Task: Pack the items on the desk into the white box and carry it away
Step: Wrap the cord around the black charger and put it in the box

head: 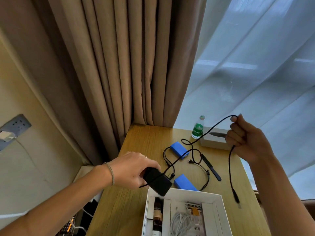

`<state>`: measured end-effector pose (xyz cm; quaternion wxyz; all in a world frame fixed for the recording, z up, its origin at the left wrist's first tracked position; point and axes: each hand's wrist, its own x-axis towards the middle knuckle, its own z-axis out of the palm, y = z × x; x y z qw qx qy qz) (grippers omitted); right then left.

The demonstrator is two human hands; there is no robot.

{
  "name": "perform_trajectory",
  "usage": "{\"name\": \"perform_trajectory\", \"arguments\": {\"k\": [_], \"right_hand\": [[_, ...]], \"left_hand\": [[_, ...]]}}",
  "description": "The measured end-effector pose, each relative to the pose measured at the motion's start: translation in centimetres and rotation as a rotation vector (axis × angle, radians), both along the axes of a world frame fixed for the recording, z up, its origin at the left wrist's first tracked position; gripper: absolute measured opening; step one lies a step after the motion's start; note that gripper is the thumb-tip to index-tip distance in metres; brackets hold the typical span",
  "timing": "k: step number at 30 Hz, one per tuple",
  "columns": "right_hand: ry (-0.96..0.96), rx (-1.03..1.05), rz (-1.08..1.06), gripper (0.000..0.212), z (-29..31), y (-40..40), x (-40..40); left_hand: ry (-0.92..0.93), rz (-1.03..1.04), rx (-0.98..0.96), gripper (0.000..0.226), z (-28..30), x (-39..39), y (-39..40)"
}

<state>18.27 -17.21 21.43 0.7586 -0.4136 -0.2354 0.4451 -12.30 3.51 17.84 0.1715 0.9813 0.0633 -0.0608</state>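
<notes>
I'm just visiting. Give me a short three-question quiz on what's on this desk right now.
1. True or false: the left hand holds a black adapter over the white box.
2. How many blue battery packs lie on the desk?
3. What does the right hand grip? A) water bottle B) black cable C) black strap

Key: 1 true; 2 two; 3 B
</notes>
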Motion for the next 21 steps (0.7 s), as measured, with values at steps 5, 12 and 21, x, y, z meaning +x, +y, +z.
{"name": "perform_trajectory", "arguments": {"k": [5, 12, 21], "right_hand": [[-0.025, -0.210, -0.274, 0.029, -3.7, 2.4, 1.8], [-0.562, -0.808, -0.193, 0.024, -11.4, 5.9, -3.2], [-0.459, -0.061, 0.245, 0.076, -4.3, 8.8, -12.8]], "left_hand": [[-0.036, -0.008, -0.350, 0.053, 1.8, -1.8, -1.7], [-0.415, 0.128, -0.847, 0.047, 5.6, -2.6, -1.2], [-0.484, 0.233, -0.773, 0.041, 6.9, -1.6, -0.2]]}}
